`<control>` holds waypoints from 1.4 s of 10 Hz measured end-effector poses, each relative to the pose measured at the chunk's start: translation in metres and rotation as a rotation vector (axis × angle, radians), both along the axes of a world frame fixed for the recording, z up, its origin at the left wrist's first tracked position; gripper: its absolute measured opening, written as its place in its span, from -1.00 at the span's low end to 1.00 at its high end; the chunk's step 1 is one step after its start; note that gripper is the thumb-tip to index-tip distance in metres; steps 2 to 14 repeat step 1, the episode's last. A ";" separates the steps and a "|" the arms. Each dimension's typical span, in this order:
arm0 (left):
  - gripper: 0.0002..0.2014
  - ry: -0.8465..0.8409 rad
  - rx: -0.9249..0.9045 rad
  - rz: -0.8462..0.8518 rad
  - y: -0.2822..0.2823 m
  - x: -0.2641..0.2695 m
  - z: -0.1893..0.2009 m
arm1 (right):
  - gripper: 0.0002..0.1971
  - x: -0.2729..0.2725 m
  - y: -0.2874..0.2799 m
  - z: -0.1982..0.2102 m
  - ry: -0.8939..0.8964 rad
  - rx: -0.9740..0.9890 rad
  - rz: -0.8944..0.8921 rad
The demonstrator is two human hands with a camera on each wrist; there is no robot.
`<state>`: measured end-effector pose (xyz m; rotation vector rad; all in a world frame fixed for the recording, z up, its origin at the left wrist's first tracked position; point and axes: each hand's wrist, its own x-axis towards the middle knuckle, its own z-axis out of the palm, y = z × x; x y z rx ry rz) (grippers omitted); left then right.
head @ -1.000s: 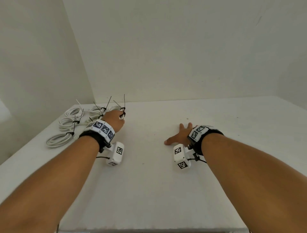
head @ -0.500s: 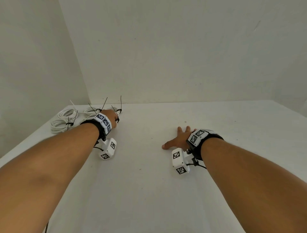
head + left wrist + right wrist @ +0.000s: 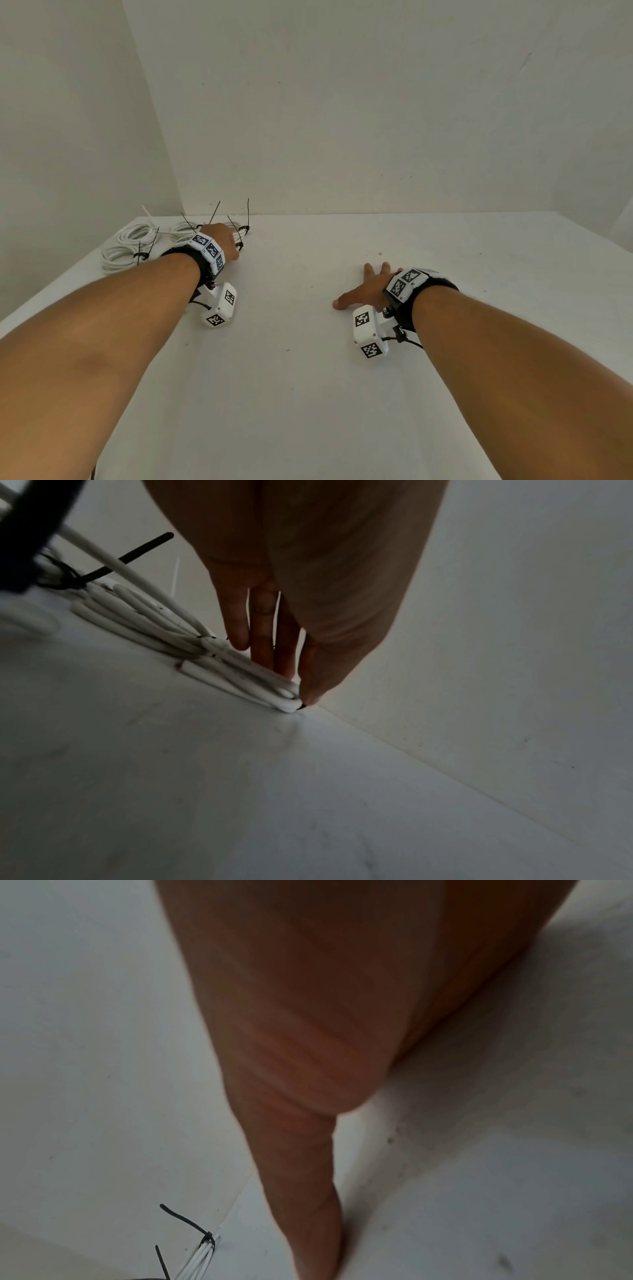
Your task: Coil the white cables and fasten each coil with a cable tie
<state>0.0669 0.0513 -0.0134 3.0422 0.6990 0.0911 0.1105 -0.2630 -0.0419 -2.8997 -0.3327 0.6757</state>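
Left hand [image 3: 224,240] at far left, fingers [image 3: 263,631] straight and together, touching a tied coil [image 3: 240,674]. Right hand [image 3: 368,291] flat on the counter [image 3: 308,377], fingers spread.

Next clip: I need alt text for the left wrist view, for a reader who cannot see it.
The left hand reaches down with straight fingers onto a coil of white cable lying on a white table near the wall. Behind it, a black cable tie binds another white coil.

No legible text, only black-and-white square marker codes on the wristbands [image 3: 209,249] and wrist cameras [image 3: 368,330].
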 end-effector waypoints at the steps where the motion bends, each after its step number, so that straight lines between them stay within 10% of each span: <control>1: -0.82 -0.144 -0.078 0.035 0.000 -0.007 -0.003 | 0.31 -0.001 0.000 0.001 0.035 0.042 -0.008; 14: -0.82 -0.144 -0.078 0.035 0.000 -0.007 -0.003 | 0.31 -0.001 0.000 0.001 0.035 0.042 -0.008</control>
